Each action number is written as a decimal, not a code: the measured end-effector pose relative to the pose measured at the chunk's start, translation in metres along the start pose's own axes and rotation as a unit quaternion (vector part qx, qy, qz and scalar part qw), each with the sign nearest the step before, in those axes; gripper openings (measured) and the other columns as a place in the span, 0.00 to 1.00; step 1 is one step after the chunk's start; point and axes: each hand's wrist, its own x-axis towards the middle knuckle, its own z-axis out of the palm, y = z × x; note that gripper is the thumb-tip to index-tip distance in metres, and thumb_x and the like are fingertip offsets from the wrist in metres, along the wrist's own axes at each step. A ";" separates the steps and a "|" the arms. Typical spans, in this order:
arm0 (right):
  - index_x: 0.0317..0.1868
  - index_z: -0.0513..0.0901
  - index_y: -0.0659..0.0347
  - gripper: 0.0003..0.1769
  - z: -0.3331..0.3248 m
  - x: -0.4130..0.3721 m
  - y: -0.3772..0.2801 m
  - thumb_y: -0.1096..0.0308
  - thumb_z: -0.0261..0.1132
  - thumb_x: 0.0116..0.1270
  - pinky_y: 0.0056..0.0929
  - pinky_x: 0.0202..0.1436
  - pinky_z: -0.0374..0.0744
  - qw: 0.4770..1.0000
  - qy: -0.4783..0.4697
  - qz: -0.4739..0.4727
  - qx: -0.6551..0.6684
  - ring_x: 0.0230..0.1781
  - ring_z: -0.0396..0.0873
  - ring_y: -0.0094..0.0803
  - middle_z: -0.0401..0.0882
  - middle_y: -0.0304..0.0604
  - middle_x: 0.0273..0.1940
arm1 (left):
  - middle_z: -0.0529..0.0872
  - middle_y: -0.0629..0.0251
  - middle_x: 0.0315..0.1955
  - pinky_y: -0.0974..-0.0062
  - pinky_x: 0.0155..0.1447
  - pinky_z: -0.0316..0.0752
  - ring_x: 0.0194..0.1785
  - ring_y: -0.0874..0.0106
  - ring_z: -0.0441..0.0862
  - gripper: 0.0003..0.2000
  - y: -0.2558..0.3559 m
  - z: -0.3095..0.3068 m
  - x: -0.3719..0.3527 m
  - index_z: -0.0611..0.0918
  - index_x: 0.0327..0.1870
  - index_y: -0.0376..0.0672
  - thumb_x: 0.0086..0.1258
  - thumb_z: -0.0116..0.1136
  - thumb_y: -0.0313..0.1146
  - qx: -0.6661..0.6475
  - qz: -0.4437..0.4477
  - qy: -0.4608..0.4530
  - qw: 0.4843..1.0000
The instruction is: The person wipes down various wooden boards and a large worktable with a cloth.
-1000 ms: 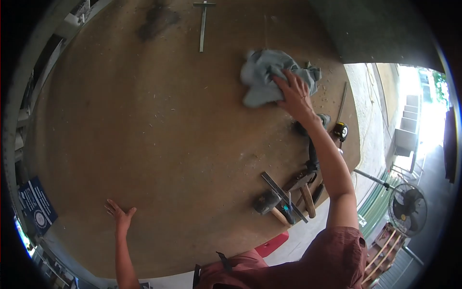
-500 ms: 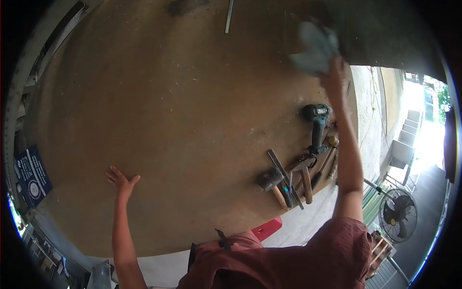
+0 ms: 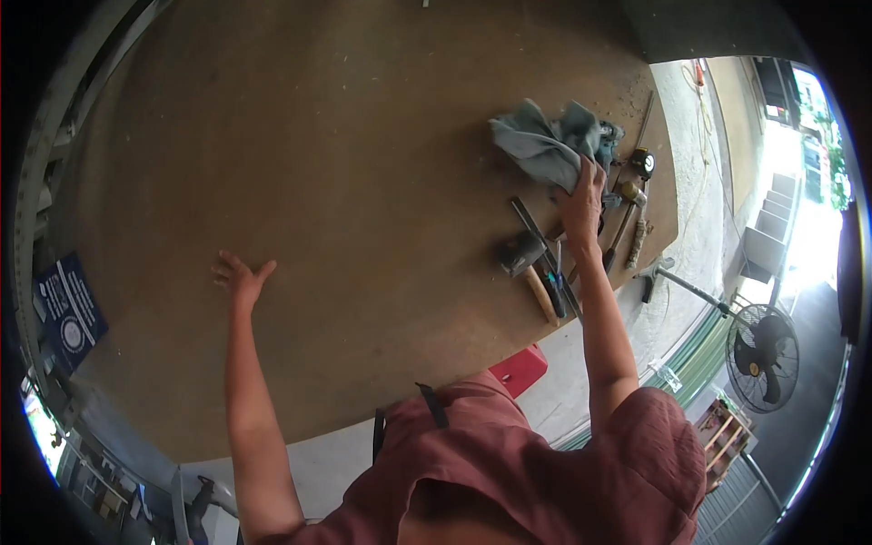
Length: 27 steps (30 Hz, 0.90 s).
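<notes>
My right hand (image 3: 583, 202) grips a crumpled grey-green cloth (image 3: 541, 145) at the right side of the brown tabletop (image 3: 363, 209). The cloth partly covers the power drill (image 3: 610, 136). Just below my right hand lie a black-headed mallet (image 3: 520, 253) with a wooden handle, a metal ruler (image 3: 531, 218) and a hammer with a yellowish head (image 3: 633, 193). A round black tape measure (image 3: 643, 163) is to the right of the cloth. My left hand (image 3: 242, 278) is over the left part of the tabletop, fingers spread, holding nothing.
A dark blue printed sign (image 3: 70, 313) is at the left table edge. Beyond the right edge stands a black fan (image 3: 763, 357). A red object (image 3: 520, 370) shows under the near edge. A dark surface (image 3: 718, 27) borders the table at the top right.
My right hand has brought the cloth from the far right down toward me, over the drill beside the tools. The view has shifted, and my left hand remains spread.
</notes>
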 end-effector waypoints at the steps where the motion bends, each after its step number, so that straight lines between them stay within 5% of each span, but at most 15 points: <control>1: 0.56 0.62 0.60 0.37 0.010 -0.009 0.012 0.76 0.67 0.42 0.42 0.55 0.67 1.000 -0.001 -0.004 0.002 0.55 0.61 0.56 0.58 0.60 0.54 | 0.30 0.34 0.62 0.45 0.65 0.42 0.64 0.36 0.30 0.58 0.005 -0.002 0.000 0.33 0.65 0.39 0.45 0.60 0.62 -0.014 -0.007 0.004 1.000; 3: 0.56 0.60 0.63 0.39 0.045 -0.024 0.035 0.70 0.68 0.42 0.44 0.54 0.68 0.972 -0.112 0.207 0.012 0.52 0.62 0.61 0.58 0.66 0.52 | 0.30 0.33 0.62 0.46 0.65 0.42 0.64 0.36 0.30 0.59 0.004 0.000 0.001 0.34 0.65 0.39 0.45 0.60 0.62 -0.006 -0.004 0.012 1.000; 6: 0.58 0.58 0.66 0.39 0.100 0.006 0.024 0.62 0.64 0.47 0.47 0.55 0.64 0.999 -0.017 0.045 0.023 0.51 0.62 0.65 0.61 0.69 0.52 | 0.30 0.33 0.62 0.46 0.64 0.42 0.64 0.35 0.31 0.59 0.007 -0.002 0.006 0.34 0.65 0.39 0.44 0.59 0.63 -0.003 -0.010 0.010 1.000; 10: 0.57 0.60 0.69 0.37 0.082 0.097 -0.065 0.62 0.63 0.48 0.34 0.53 0.66 0.902 0.025 0.030 0.430 0.51 0.68 0.43 0.70 0.56 0.47 | 0.31 0.33 0.62 0.44 0.63 0.44 0.63 0.33 0.34 0.59 0.004 0.004 0.003 0.35 0.65 0.39 0.44 0.59 0.64 -0.009 -0.009 0.028 1.000; 15: 0.58 0.58 0.64 0.40 0.065 0.075 -0.087 0.58 0.61 0.45 0.45 0.53 0.68 0.989 -0.014 -0.037 0.141 0.53 0.63 0.58 0.61 0.66 0.53 | 0.37 0.33 0.62 0.41 0.62 0.43 0.64 0.34 0.38 0.60 -0.008 0.021 0.020 0.38 0.66 0.38 0.41 0.56 0.69 0.044 0.008 0.065 0.997; 19: 0.61 0.57 0.60 0.41 0.101 -0.040 -0.077 0.59 0.64 0.46 0.46 0.55 0.67 0.979 -0.165 0.031 -0.113 0.55 0.61 0.59 0.56 0.64 0.57 | 0.41 0.42 0.65 0.38 0.62 0.40 0.65 0.37 0.37 0.61 0.001 0.032 0.012 0.42 0.66 0.38 0.37 0.60 0.68 -0.016 0.019 0.111 0.993; 20: 0.60 0.58 0.63 0.41 0.124 -0.060 -0.054 0.59 0.64 0.46 0.47 0.54 0.67 0.985 -0.120 -0.094 -0.075 0.54 0.61 0.59 0.60 0.64 0.54 | 0.41 0.40 0.64 0.37 0.61 0.40 0.65 0.38 0.37 0.61 0.004 0.032 0.002 0.43 0.66 0.37 0.35 0.61 0.67 -0.026 0.030 0.138 0.990; 21: 0.59 0.60 0.66 0.39 0.121 -0.071 -0.058 0.60 0.64 0.46 0.44 0.55 0.66 0.981 -0.168 -0.100 0.009 0.55 0.61 0.58 0.64 0.63 0.53 | 0.41 0.37 0.63 0.38 0.62 0.39 0.65 0.38 0.37 0.62 0.018 0.014 -0.027 0.44 0.65 0.35 0.34 0.62 0.67 -0.069 -0.026 0.124 0.990; 23: 0.60 0.60 0.68 0.38 0.084 -0.091 -0.100 0.58 0.61 0.49 0.35 0.58 0.61 0.959 -0.241 0.050 0.141 0.57 0.64 0.48 0.64 0.61 0.55 | 0.37 0.36 0.63 0.41 0.63 0.35 0.66 0.40 0.34 0.56 0.017 0.023 -0.044 0.42 0.65 0.35 0.45 0.59 0.62 -0.081 0.008 0.158 0.984; 26: 0.60 0.60 0.67 0.40 0.068 -0.116 -0.093 0.55 0.61 0.49 0.36 0.59 0.61 0.958 -0.121 0.011 0.261 0.57 0.63 0.49 0.64 0.62 0.55 | 0.37 0.42 0.65 0.46 0.66 0.35 0.67 0.44 0.34 0.46 0.012 0.044 -0.111 0.46 0.66 0.39 0.53 0.58 0.53 -0.183 0.117 0.198 0.956; 27: 0.60 0.59 0.67 0.40 0.071 -0.122 -0.075 0.56 0.61 0.48 0.37 0.58 0.61 0.980 -0.105 -0.003 0.167 0.57 0.62 0.50 0.63 0.62 0.55 | 0.40 0.42 0.65 0.48 0.66 0.38 0.67 0.44 0.37 0.42 0.008 0.063 -0.139 0.48 0.66 0.41 0.56 0.57 0.49 -0.202 0.147 0.221 0.943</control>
